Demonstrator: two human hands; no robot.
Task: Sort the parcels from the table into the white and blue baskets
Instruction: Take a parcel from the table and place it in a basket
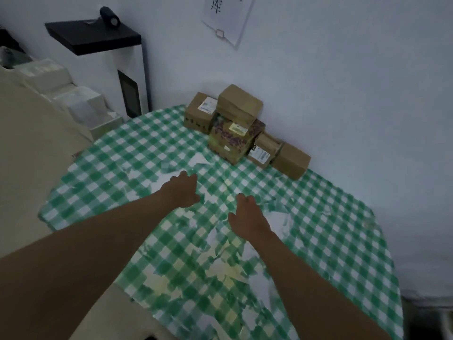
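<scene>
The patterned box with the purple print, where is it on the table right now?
In the head view, the patterned box sits at the table's far edge near the wall, under a plain brown box, beyond both hands.

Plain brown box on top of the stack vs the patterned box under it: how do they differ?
The plain brown cardboard box is unprinted and shows no label; the yellow-green and purple patterned box is printed all over and carries a white label. The brown box rests on top, tilted; the patterned box sits on the green checked tablecloth, bearing it. Both stand against the wall, untouched by either hand.
</scene>
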